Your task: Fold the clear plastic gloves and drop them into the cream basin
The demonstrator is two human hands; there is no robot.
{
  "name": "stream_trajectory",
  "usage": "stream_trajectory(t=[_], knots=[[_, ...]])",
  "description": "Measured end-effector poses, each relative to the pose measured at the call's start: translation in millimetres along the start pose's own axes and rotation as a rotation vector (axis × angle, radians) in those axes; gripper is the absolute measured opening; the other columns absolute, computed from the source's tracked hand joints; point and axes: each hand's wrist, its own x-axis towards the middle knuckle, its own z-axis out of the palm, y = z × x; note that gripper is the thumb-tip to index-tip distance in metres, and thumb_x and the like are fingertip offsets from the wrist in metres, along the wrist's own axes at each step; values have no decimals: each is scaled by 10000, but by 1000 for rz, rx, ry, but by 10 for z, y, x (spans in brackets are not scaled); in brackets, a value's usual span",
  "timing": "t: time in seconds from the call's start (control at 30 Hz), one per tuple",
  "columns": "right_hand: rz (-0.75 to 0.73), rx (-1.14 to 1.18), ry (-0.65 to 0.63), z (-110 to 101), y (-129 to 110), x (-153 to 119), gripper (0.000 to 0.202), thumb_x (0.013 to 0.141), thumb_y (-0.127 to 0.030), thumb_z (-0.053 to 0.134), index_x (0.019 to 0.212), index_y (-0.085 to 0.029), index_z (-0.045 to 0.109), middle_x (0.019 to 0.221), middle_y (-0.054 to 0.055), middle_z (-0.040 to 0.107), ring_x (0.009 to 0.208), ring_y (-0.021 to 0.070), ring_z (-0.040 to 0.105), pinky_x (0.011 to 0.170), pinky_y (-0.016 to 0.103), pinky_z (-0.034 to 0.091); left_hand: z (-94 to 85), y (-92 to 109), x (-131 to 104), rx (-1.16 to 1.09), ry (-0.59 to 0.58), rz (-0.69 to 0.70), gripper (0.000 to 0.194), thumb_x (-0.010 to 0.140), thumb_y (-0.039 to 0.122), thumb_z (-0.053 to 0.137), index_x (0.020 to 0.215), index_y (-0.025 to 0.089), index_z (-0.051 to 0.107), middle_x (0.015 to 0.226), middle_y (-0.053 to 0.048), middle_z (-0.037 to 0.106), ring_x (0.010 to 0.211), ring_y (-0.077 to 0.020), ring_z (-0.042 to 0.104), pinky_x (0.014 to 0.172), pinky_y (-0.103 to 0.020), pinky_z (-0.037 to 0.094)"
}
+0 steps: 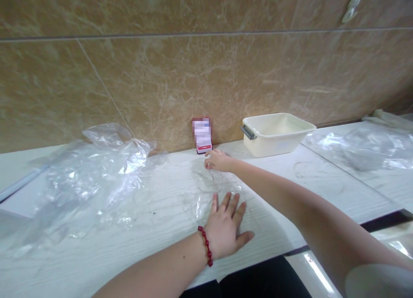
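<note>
A clear plastic bag (pixel 214 184) lies spread on the white wood-grain tabletop (pixel 167 246). My left hand (pixel 226 229), with a red bead bracelet at the wrist, rests flat on its near part, fingers spread. Further away, my right hand (pixel 218 161) is at the bag's far end, its fingers bent and drawn together on the thin film; the fingertips are partly hidden. Just beyond that hand a phone (pixel 202 135) with a lit screen leans upright against the wall.
At the left is a large heap of crumpled clear plastic bags (pixel 97 181). A cream plastic bin (pixel 274 141) with a grey handle stands by the brown marbled wall (pixel 161 82). More clear plastic (pixel 371 145) lies at the far right, past a seam in the tabletop.
</note>
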Motion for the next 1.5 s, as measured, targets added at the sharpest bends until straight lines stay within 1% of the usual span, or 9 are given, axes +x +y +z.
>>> stream_trajectory(t=[0.2,0.33,0.43,0.57,0.83,1.03,1.13,1.27,1.5], knots=[[-78,-137,-92,-72,-28,264,139,715,-294,524,805,-239,615,1021,50,498,972,225,372,777,365,306,-7,-14,-23,-34,-7,-1,655,762,578,164,1283,185,220,1359,-106,170,1233,-309,78,936,-576,37],[-58,-120,70,-170,-204,168,229,746,-255,486,940,-168,571,1011,95,517,980,220,410,811,355,319,-10,-18,-21,-44,-15,-2,663,754,591,151,1284,197,213,1361,-98,165,1234,-302,79,936,-576,21],[-268,81,93,-199,-384,-88,303,834,-253,322,1028,-137,525,1042,77,532,989,145,447,859,282,321,-5,-23,-15,-43,-20,3,675,743,605,160,1283,202,214,1361,-102,166,1233,-301,90,932,-579,21],[-558,222,-167,-47,-524,-385,354,850,-269,285,1119,-146,479,1165,37,479,1121,106,363,946,245,251,-10,-23,-5,-40,-16,-13,679,739,605,178,1281,198,218,1351,-114,199,1225,-299,127,929,-575,67],[-536,133,-173,194,-350,-135,520,823,-414,311,1296,-228,203,1353,36,173,1240,158,121,1004,358,56,-21,-25,-9,-58,-6,-2,665,745,599,179,1281,208,214,1360,-103,171,1233,-295,92,921,-591,27],[-468,112,-136,228,-246,132,543,813,-452,299,1294,-211,218,1354,50,168,1240,186,120,1000,377,83,-6,-21,-21,-36,-9,1,658,755,585,173,1288,201,199,1364,-104,152,1235,-301,75,920,-594,30],[-288,162,8,122,-163,178,488,837,-373,284,1276,-161,267,1328,62,247,1234,156,151,1000,331,136,-10,-13,-18,-18,-15,0,659,755,584,179,1289,198,197,1364,-104,153,1233,-305,81,922,-591,34],[-42,276,212,-118,-119,-78,427,861,-306,204,1228,-140,345,1241,68,397,1155,122,330,959,287,249,-16,-7,-7,-14,-34,-3,670,746,596,179,1285,200,205,1362,-104,165,1232,-308,80,918,-596,32],[-115,168,-120,73,-223,-778,420,854,-286,234,1247,-173,330,1288,43,331,1204,151,243,989,357,177,-21,4,5,-17,-42,-19,668,745,596,170,1277,195,227,1343,-115,221,1227,-300,114,925,-587,25]])
